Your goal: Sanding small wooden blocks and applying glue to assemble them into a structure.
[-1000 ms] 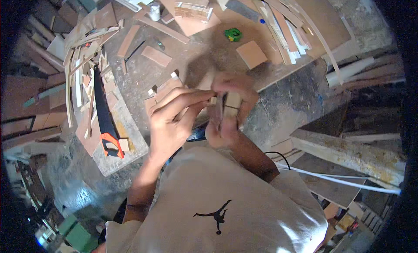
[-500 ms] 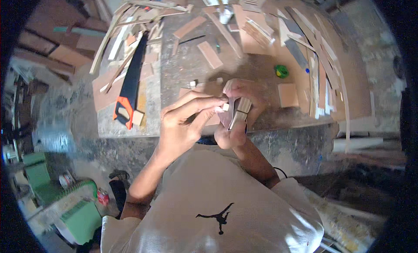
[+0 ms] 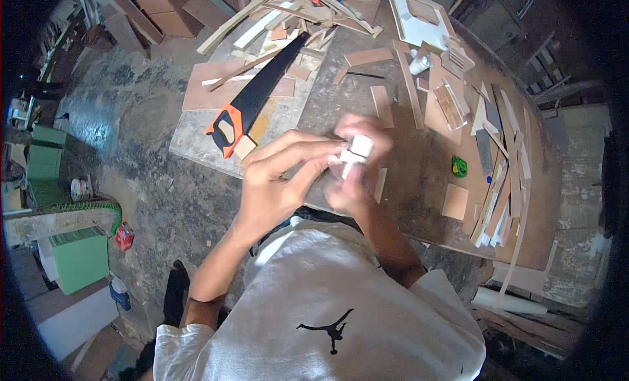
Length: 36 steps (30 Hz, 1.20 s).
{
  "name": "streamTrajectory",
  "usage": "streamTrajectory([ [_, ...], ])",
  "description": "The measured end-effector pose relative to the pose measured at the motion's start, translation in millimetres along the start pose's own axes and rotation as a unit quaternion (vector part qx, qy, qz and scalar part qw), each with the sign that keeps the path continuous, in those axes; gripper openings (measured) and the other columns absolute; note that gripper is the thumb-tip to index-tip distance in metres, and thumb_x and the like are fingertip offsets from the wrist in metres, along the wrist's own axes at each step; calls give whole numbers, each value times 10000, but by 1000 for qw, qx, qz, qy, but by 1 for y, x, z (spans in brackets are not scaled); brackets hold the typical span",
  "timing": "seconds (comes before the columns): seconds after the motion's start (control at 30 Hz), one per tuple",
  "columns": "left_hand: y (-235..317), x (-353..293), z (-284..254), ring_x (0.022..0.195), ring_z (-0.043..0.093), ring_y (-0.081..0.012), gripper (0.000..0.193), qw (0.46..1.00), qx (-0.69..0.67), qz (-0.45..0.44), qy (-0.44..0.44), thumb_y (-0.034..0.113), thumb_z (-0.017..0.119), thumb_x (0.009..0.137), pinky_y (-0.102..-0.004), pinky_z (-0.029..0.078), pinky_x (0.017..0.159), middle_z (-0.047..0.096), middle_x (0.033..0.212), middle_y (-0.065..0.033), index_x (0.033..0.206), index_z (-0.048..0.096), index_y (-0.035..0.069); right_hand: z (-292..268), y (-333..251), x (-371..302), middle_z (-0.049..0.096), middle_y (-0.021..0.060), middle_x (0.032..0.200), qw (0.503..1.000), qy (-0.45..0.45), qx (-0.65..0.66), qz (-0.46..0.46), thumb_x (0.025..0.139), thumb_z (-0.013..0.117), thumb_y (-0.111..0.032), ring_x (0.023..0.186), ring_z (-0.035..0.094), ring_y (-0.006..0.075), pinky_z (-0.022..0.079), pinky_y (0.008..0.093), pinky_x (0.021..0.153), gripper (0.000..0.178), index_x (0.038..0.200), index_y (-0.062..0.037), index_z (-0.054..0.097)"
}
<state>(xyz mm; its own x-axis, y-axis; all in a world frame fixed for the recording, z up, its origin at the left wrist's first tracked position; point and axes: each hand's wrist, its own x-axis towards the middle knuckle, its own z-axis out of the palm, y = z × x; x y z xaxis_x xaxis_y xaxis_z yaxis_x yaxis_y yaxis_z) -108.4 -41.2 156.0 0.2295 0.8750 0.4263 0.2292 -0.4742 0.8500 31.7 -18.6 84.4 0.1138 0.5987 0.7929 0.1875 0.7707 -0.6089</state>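
My left hand (image 3: 282,165) is closed in a pinch, with a small pale wooden piece (image 3: 344,156) at its fingertips. Facing it, my right hand (image 3: 358,190) is curled round a pale wooden block (image 3: 362,145); motion smears its fingers and the block's edges. The two pieces meet or nearly meet; I cannot tell whether they touch. Both hands are above the near edge of the worktable (image 3: 314,112). To their left lies a handsaw (image 3: 268,79) with a black blade and orange handle, and a small wood offcut (image 3: 245,147) sits by that handle.
Wood strips (image 3: 275,14) are heaped at the back left, and more strips (image 3: 501,204) lie along the right side. A green tape measure (image 3: 459,166), a square wood piece (image 3: 455,201) and a white cup (image 3: 419,64) rest on the right half. Green boxes (image 3: 78,260) stand at left.
My view has turned left, so the table and saw appear swung round and farther right. The right hand has turned and blurred; the brown sheet seen in it before no longer shows.
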Motion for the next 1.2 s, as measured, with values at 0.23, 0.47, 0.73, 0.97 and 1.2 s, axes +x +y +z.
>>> streamTrajectory([
  [0.23,-13,-12,-10,862,695,-197,175,999,14,-25,40,0,718,825,-294,535,756,723,941,-104,990,761,40,20,-8,4,490,205,1085,998,4,59,6,924,431,-369,953,512,284,436,424,830,457,1182,8,418],
  [0.47,-50,-18,-1,955,650,-141,210,949,-257,-152,104,-26,707,878,-278,533,864,670,1140,-121,1086,678,-30,31,-7,15,490,156,1051,991,75,113,5,989,409,-538,893,507,217,447,360,794,563,1160,-1,423],
  [0.73,-41,-8,17,989,685,-222,228,961,-258,-45,88,-62,713,850,-325,563,889,680,1088,-167,1066,642,-51,8,9,7,475,135,1099,989,95,84,80,988,389,-553,908,498,197,431,351,814,565,1182,-23,412],
  [0.97,-18,6,26,924,719,-239,171,999,15,35,39,0,712,840,-321,563,797,729,1029,-137,1011,719,-16,-12,27,12,477,192,1103,998,31,49,-5,934,454,-396,977,473,273,405,417,865,457,1170,-6,422],
  [1.2,-11,8,34,901,713,-242,185,997,63,44,11,-30,688,840,-324,566,786,724,1011,-123,1018,727,3,-19,34,12,497,181,1070,998,46,46,-23,917,453,-394,961,488,283,420,421,843,450,1147,-9,426],
])
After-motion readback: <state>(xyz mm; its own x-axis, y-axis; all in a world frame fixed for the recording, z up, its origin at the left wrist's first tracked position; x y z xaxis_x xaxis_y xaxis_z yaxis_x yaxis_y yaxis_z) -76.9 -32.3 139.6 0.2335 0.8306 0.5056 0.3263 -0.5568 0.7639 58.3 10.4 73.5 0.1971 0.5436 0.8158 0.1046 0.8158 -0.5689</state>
